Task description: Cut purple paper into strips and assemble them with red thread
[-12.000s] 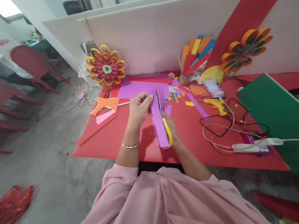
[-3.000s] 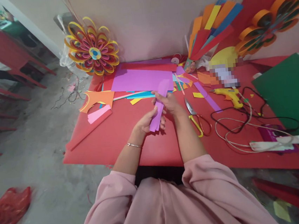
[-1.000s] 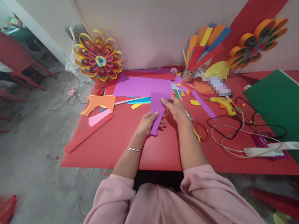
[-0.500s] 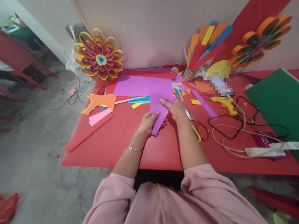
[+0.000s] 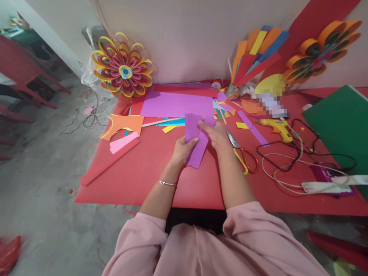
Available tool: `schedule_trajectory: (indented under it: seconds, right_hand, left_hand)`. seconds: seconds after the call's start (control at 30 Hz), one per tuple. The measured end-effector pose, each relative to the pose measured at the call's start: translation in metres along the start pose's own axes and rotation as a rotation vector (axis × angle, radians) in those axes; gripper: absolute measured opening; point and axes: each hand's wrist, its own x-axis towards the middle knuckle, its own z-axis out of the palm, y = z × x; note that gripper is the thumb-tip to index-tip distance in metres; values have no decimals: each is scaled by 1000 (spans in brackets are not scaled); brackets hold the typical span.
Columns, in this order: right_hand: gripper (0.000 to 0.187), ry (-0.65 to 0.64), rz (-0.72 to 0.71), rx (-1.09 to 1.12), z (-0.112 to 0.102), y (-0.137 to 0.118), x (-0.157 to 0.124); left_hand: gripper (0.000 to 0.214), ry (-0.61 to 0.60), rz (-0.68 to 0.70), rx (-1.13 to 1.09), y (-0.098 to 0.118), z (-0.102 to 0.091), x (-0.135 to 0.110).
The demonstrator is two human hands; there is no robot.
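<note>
Scissors (image 5: 234,143) set down, red table (image 5: 160,164), grey floor (image 5: 45,181)

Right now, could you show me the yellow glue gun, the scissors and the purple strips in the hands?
Yellow glue gun (image 5: 278,126): head view, on its body.
Scissors (image 5: 234,142): head view, on the metal near the pivot.
Purple strips (image 5: 192,129): head view, on their upper part.

Head-worn view, from above a pink shirt (image 5: 197,258), facing forward and down, red table (image 5: 157,166) near
</note>
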Motion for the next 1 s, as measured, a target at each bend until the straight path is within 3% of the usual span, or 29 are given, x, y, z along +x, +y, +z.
schedule_trajectory:
  seconds: [0.23,0.47,0.8,1.0]
  right_hand:
    - [37,38,37,-6,5,-3,-4]
    - [38,1,27,-9,1,-2,-2]
    - [57,-43,66,88,6,6,0]
    - [51,-23,45,54,7,8,-2]
  left_hand:
    - [49,16,12,-27,-1,0,0]
    - [36,70,-38,-97,1,2,5]
    - [54,11,10,-13,-4,-1,2]
    - [54,13,-13,-17,-3,1,1]
